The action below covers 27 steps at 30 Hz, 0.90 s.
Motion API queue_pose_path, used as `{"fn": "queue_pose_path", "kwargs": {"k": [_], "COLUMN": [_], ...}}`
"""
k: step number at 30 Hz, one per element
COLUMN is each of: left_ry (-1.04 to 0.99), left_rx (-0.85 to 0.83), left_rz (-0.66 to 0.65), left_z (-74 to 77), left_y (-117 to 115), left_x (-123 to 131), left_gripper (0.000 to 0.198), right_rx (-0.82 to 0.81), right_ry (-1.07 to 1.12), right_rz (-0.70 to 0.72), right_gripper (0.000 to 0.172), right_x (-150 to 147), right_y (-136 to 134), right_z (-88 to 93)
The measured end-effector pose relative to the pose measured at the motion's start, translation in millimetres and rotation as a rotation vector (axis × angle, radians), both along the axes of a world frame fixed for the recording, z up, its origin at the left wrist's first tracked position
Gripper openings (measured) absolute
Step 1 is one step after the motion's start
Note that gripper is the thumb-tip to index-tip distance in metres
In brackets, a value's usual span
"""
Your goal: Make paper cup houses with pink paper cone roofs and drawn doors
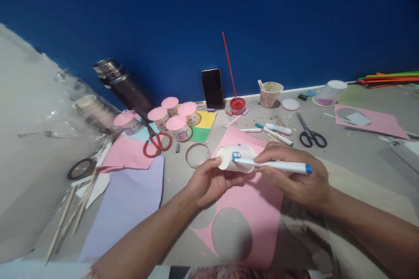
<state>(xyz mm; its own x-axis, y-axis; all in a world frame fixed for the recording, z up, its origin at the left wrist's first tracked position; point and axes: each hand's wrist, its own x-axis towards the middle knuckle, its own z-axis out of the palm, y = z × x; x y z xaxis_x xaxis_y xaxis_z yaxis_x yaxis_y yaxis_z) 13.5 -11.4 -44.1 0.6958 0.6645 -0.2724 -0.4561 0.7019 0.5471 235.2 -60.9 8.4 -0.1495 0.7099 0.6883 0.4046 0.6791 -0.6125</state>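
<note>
My left hand (209, 183) holds a small white paper cup (227, 157) on its side, thumb at the base and fingers beneath. A blue window shape is drawn on the cup's wall. In my right hand (294, 174) is a white marker with a blue end (281, 165), its tip meeting the drawing; the fingers of that hand also reach the cup's rim. Under both hands lies a pink sheet (262, 213) with a round hole cut out. Several decorated paper cups topped with pink discs (177, 123) stand behind, to the left.
Red-handled scissors (157, 144), a tape ring (197, 155) and a lilac sheet (131, 209) lie left. A flask (127, 87) and a phone (212, 89) lean by the blue wall. Markers (276, 134) and black scissors (310, 134) lie right.
</note>
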Motion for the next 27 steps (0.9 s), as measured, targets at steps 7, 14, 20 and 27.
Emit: {"fn": "queue_pose_path", "kwargs": {"k": [7, 14, 20, 27], "left_ry": [-0.007, -0.014, -0.001, -0.03], "left_rx": [-0.002, -0.006, -0.003, -0.001], "left_rz": [0.0, -0.001, 0.008, -0.008], "left_z": [1.9, 1.6, 2.8, 0.6], "left_y": [-0.1, 0.4, 0.3, 0.5], "left_x": [0.3, 1.0, 0.9, 0.6], "left_gripper": [0.037, 0.036, 0.038, 0.039], "right_rx": [0.013, 0.021, 0.004, -0.007], "right_ry": [-0.009, 0.004, -0.008, 0.023], "right_rz": [-0.014, -0.007, 0.003, 0.022], "right_gripper": [0.01, 0.012, 0.012, 0.013], "right_x": [-0.4, -0.6, -0.1, -0.6], "right_y": [-0.7, 0.0, -0.7, -0.5], "right_z": [-2.6, -4.2, -3.5, -3.1]}}
